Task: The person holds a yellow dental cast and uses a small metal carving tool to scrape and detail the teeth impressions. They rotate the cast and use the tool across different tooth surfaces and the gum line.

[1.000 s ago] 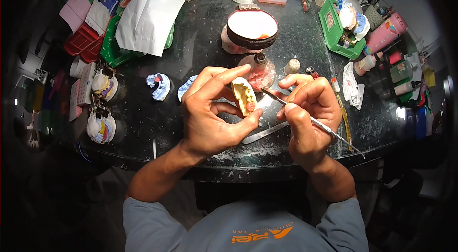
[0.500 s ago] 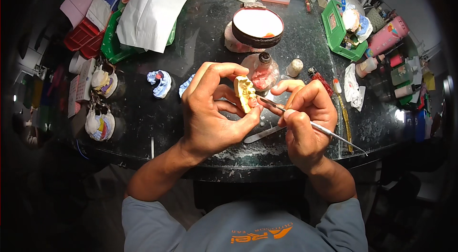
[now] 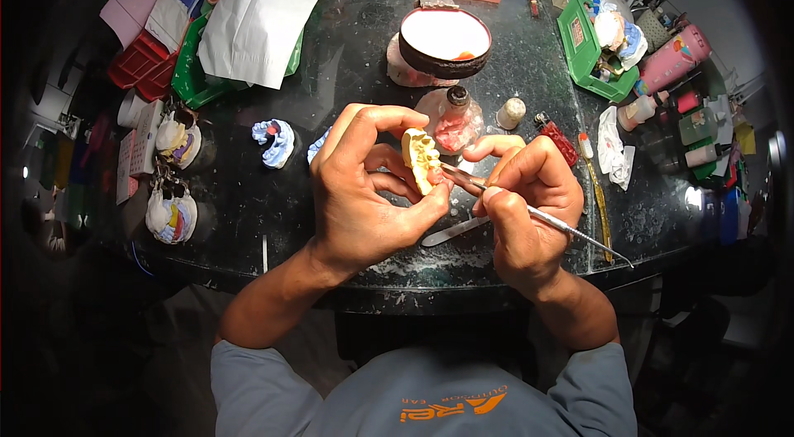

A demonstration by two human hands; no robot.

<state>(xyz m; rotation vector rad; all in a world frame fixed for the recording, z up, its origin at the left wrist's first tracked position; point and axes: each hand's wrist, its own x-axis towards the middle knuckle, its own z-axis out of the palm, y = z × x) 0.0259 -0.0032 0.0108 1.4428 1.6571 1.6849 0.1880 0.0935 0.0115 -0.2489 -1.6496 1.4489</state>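
Note:
Between the thumb and fingers of my left hand is a yellow dental cast, held upright with its row of teeth facing right. A small pinkish patch shows at its lower end, beside my left thumb. My right hand grips a slim metal dental carver like a pen. The carver's flat tip is at the lower teeth of the cast; whether it touches them I cannot tell. Below the hands, a flat metal blade lies on the black table. Just beyond the cast stands a wax-spattered burner.
A round pan of white material stands behind the burner. Blue-and-white casts and mounted casts sit to the left. Green bins stand at both sides. A small pale jar, a red-handled tool and a yellow strip lie rightward.
The cast and both hands have shifted very slightly left. The carver's tip has moved a little left and up, still by the lower teeth. Both grips are unchanged.

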